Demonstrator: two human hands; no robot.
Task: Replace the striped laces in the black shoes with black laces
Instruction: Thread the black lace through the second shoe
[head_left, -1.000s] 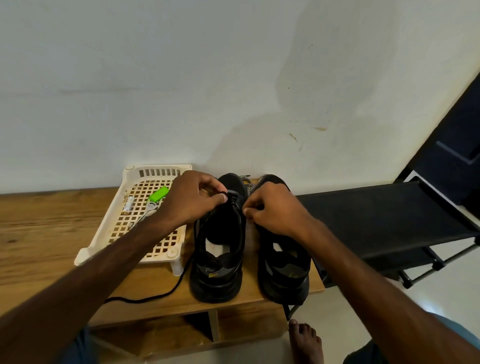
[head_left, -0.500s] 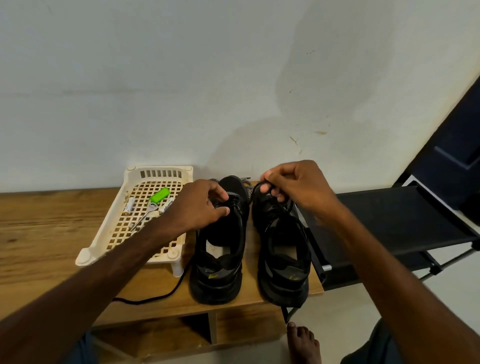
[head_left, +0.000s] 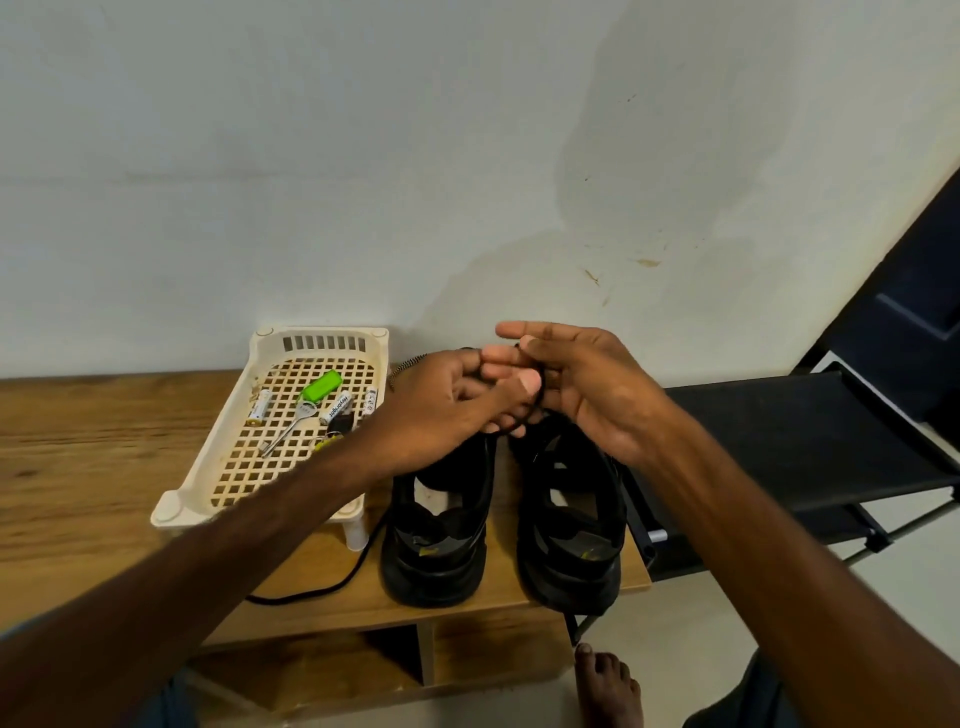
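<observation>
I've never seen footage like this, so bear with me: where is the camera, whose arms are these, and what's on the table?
No machine here: a person wears one wide-angle camera on the head, looking forward and down, so both arms are their own. The left hand and right hand meet above two black shoes standing side by side on a wooden table. The left hand pinches a black lace; the right hand touches it too, though its grip is unclear. Left of the shoes stands a cream basket holding batteries, a key and a green item. A striped lace peeks out behind the left hand.
</observation>
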